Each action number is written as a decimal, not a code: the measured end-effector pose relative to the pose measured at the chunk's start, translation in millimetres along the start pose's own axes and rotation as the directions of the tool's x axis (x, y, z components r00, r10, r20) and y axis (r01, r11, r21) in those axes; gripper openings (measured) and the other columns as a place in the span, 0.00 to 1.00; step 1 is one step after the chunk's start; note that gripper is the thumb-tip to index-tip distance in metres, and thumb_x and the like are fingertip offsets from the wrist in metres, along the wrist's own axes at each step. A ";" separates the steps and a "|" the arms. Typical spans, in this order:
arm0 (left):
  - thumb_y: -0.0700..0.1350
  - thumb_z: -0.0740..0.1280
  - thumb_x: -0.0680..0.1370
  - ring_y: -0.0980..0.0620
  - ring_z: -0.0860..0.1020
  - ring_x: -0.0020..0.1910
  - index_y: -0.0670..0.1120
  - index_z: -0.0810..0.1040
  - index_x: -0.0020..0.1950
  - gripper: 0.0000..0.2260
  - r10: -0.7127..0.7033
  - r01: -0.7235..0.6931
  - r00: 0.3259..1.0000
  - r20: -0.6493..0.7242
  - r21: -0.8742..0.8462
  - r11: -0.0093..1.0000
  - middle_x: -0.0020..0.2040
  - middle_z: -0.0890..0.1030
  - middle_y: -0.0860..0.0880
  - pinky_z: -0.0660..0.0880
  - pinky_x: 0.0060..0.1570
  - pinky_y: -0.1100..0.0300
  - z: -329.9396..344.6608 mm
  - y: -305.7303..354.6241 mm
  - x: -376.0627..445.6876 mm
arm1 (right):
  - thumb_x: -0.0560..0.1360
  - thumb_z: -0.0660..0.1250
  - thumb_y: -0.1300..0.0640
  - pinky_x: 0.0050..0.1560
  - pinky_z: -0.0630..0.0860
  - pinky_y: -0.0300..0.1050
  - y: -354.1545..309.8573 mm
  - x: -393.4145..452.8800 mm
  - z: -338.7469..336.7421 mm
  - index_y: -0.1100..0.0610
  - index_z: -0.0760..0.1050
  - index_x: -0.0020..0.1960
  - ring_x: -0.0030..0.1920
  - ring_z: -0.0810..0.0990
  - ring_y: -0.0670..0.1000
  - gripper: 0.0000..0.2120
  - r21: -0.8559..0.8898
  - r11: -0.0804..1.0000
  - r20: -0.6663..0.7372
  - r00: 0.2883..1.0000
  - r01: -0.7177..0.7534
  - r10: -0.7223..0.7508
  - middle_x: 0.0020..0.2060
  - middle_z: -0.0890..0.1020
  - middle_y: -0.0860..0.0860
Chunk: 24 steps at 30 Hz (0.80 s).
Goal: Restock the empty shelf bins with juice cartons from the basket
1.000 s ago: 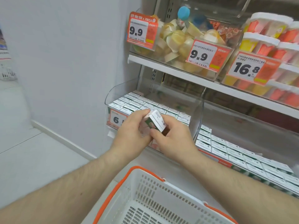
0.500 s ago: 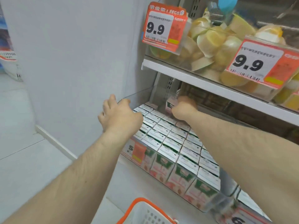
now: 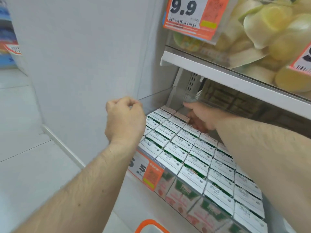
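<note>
Juice cartons [image 3: 193,158] fill the clear shelf bin [image 3: 156,95] at centre right, packed in rows; right hand [image 3: 203,118] reaches to the back row, fingers curled on one carton [image 3: 180,117]; left hand [image 3: 124,120] pinches the bin's rim; basket [image 3: 148,227] at bottom edge.

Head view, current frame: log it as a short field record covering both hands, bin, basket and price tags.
left hand: grips the clear bin's left wall edge
right hand: at the bin's back row, on a juice carton
bin: nearly full of carton rows
basket: only the orange rim shows, bottom edge
price tags: 9.9 tag above; bin tag partly hidden
</note>
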<state>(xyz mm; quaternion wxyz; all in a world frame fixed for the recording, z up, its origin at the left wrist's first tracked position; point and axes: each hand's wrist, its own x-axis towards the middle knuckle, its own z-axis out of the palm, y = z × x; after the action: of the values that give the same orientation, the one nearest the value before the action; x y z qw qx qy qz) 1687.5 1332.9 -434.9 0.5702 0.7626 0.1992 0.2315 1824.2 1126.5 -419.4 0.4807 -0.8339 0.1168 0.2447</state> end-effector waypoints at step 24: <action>0.46 0.58 0.74 0.61 0.74 0.40 0.52 0.77 0.37 0.10 -0.067 0.061 0.995 -0.068 -0.094 0.994 0.50 0.79 0.57 0.68 0.40 0.58 3.9 -4.0 0.9 | 0.72 0.58 0.28 0.41 0.73 0.46 -23.8 26.9 29.0 0.58 0.75 0.44 0.35 0.78 0.55 0.31 0.027 0.998 -0.074 0.996 0.058 -0.056 0.34 0.78 0.55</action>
<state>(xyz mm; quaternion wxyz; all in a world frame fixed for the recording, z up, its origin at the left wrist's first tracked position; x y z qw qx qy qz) 1690.4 1331.5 -439.5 0.6044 0.7201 0.2328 0.2490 1848.8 1164.7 -427.9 0.4952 -0.8382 0.1139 0.1983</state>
